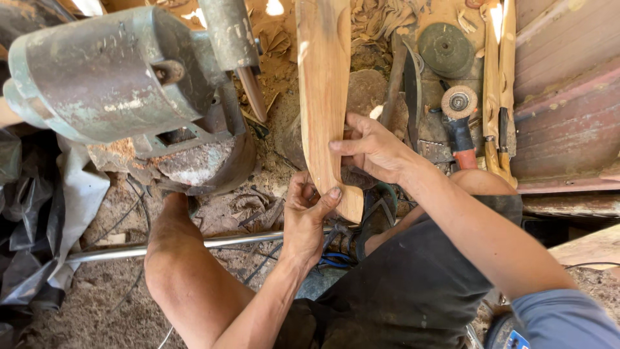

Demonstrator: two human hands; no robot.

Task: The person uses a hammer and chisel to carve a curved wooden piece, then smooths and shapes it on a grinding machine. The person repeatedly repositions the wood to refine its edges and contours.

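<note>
The left hand [309, 210] closes its grip on the lower end of a curved wooden piece [325, 97], thumb across the face. The right hand [373, 147] pinches its right edge, beside a worn metal motor [110, 77].

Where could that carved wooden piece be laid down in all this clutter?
Barest is the sawdust floor at lower left, between the metal rod and the black plastic sheet. Beside the old motor lie shavings and cables. The upper right is crowded: angle grinder, grinding disc, wooden sticks. Both the left hand and right hand grip the wooden piece.
</note>
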